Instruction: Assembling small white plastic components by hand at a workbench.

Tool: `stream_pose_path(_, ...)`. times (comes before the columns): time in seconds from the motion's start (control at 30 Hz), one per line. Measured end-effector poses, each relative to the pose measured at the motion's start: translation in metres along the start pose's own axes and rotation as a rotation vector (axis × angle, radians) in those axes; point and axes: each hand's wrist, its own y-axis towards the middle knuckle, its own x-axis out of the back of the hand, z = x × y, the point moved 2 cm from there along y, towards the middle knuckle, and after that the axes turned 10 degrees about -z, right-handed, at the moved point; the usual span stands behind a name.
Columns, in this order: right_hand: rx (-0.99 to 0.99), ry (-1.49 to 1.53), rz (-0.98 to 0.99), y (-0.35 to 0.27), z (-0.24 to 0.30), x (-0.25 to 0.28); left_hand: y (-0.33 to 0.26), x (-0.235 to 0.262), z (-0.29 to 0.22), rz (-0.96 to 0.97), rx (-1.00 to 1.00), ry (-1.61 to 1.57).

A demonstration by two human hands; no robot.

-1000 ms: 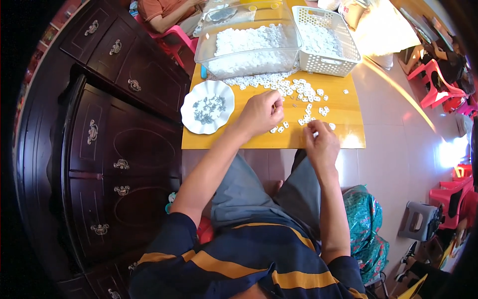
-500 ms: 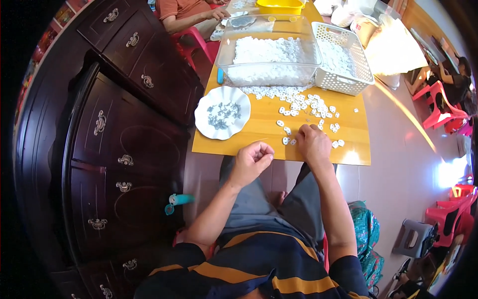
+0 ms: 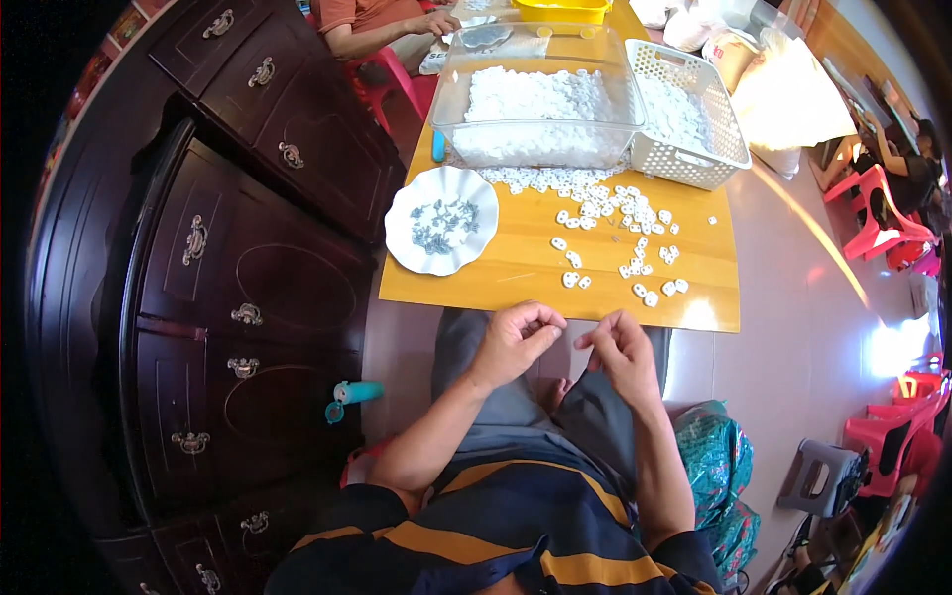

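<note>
My left hand (image 3: pixel 517 344) hovers at the front edge of the table, thumb and forefinger pinched together; whatever sits between them is too small to make out. Close beside it, my right hand (image 3: pixel 625 359) is also closed, fingers curled toward the left hand, with its contents hidden. Small white plastic pieces with holes (image 3: pixel 647 296) lie loose on the wooden table (image 3: pixel 516 273) beyond my right hand. To the left, a white scalloped plate (image 3: pixel 405 223) holds many tiny grey parts (image 3: pixel 433 238).
A clear plastic bin (image 3: pixel 540 149) full of white pieces stands at the back, beside a white perforated basket (image 3: pixel 684 169) of more. A dark drawer cabinet (image 3: pixel 288 268) borders the left. Across the table another person's hand (image 3: pixel 436 22) works near a yellow basin (image 3: pixel 563 12).
My right hand has drawn back from the loose white pieces to just off the table edge, near my left hand. The left hand has shifted slightly right and nearer to me.
</note>
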Motion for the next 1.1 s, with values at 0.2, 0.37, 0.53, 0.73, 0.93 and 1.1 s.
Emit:
stream_pose_path(0.2, -0.239, 0.301, 0.059, -0.016, -0.043, 0.008, -0.005, -0.019, 0.008, 0.052, 0.012, 0.059)
stream_pose_path(0.37, -0.328, 0.452, 0.031, -0.014, -0.038, 0.01, -0.007, -0.025, 0.01, 0.053, 0.031, 0.054)
stream_pose_path(0.53, -0.33, 0.543, -0.029, -0.016, -0.038, 0.013, -0.008, -0.028, 0.009, 0.065, 0.007, 0.126)
stream_pose_path(0.73, -0.347, 0.592, -0.05, -0.012, -0.046, 0.017, -0.009, -0.037, 0.006, 0.024, -0.026, 0.175)
stream_pose_path(0.93, -0.405, 0.666, -0.074, -0.015, -0.05, 0.016, -0.01, -0.047, -0.008, 0.001, -0.171, 0.321)
stream_pose_path(1.1, -0.35, 0.681, -0.089, -0.015, -0.051, 0.01, -0.011, -0.052, -0.012, 0.0, -0.153, 0.327)
